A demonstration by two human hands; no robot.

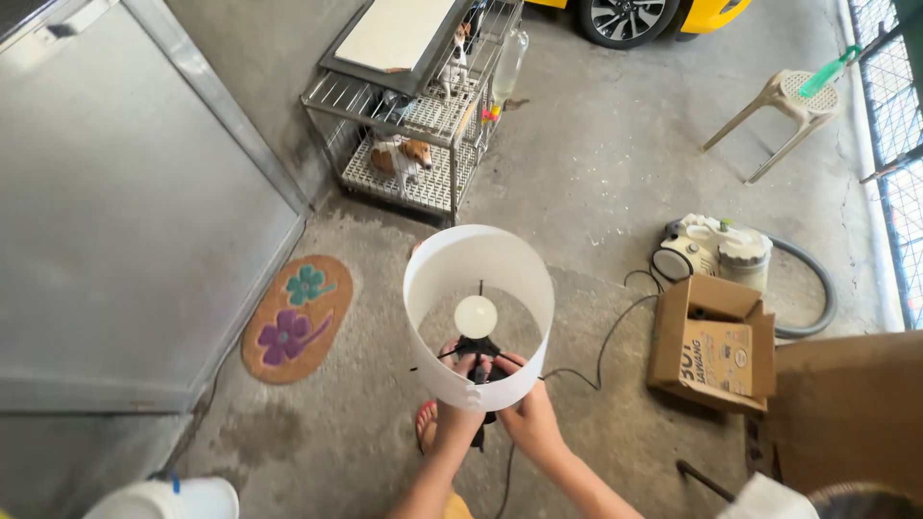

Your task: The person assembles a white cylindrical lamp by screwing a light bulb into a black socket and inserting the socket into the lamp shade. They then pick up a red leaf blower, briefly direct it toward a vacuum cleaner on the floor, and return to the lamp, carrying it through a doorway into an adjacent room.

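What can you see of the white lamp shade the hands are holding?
The white cylindrical lamp shade looks like thin translucent plastic, open at the top. Inside, a round white bulb sits on a black socket with thin black wire spokes reaching the wall. It is held above the concrete floor, with the left hand and right hand gripping underneath.

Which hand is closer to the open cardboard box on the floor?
Right. The right hand holds the lamp from below on the side toward the cardboard box; the left hand grips it on the far side from the box.

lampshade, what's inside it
Inside the white lampshade sit a round white bulb and a black socket with thin wire spokes. Its near wall hides the fingertips of both hands and the stem below.
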